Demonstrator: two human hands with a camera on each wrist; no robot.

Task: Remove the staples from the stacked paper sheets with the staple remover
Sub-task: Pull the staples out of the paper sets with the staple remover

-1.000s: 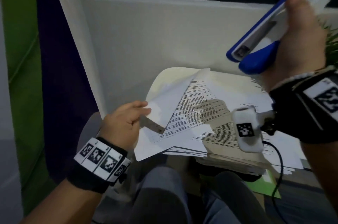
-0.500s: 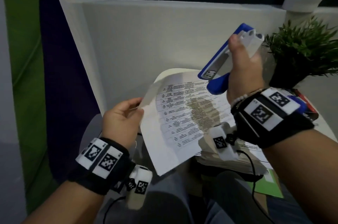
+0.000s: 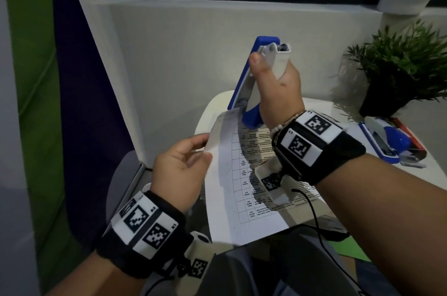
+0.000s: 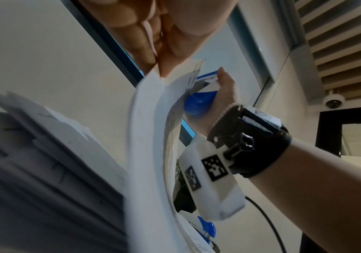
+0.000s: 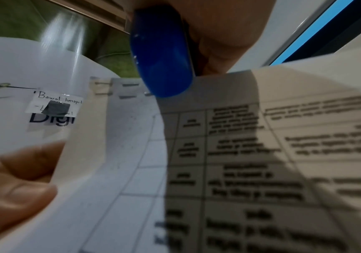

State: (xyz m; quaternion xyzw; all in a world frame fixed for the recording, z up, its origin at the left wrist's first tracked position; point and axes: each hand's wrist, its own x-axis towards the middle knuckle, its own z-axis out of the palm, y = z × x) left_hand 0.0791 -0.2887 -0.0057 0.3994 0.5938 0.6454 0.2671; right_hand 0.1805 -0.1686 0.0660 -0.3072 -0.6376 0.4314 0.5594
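In the head view the remover (image 3: pixel 252 118) hides the right hand's (image 3: pixel 278 92) fingers; whether its tip touches the sheets (image 3: pixel 229 174) cannot be told. The print is too small to read there and blurred in the right wrist view, where the top edge cuts off the remover and one of the staples (image 5: pixel 129 84) sits half behind its blue tip. A dark patch covers part of a label (image 5: pixel 55 104). The left hand (image 3: pixel 181 170) is cut off at the left wrist view's top, and the stack (image 4: pixel 34 171) there is blurred. At the table's (image 3: pixel 217 104) right edge the plant (image 3: pixel 406 63) runs out of frame.
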